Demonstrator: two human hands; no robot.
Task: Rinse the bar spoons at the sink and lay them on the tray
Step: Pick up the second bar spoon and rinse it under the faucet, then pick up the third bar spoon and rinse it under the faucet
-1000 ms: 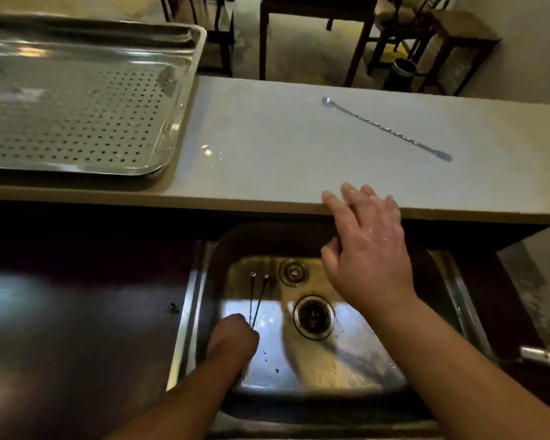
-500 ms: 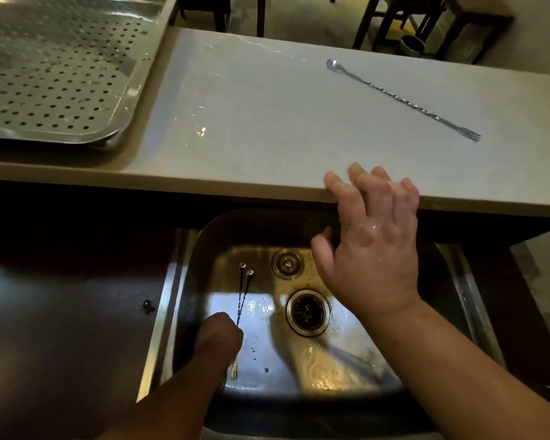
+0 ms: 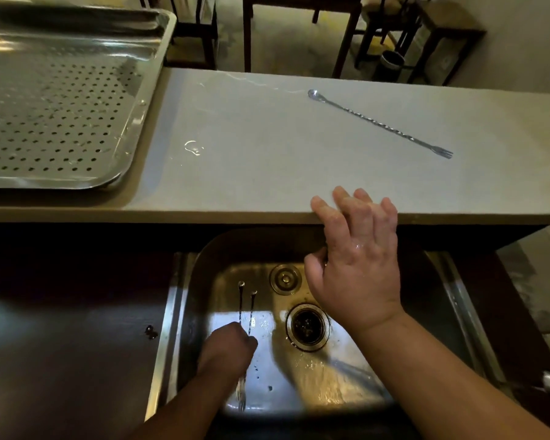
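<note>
Your left hand (image 3: 227,347) was down in the steel sink (image 3: 346,385), fist clenched round two bar spoons (image 3: 246,308) at about the middle of their twisted stems. Their small bowl ends pointed away from you towards the far wall of the basin, side by side and slightly apart. The forked ends stuck out below your fist near the front wall. The spoons lay just left of the drain (image 3: 308,327), over wet, shiny metal.

Your right hand (image 3: 356,265) held nothing. Its fingers were spread and loosely straight, the tips resting on the front edge of the pale counter (image 3: 267,154) above the sink, and the back of the hand glistened with water.

A third bar spoon (image 3: 378,123) lay flat on that counter, well apart from both hands, bowl end far and to the left, forked end nearer and to the right. The perforated steel tray (image 3: 140,106) sat at the counter's left end, with a small puddle (image 3: 193,147) just beside its rim.
</note>
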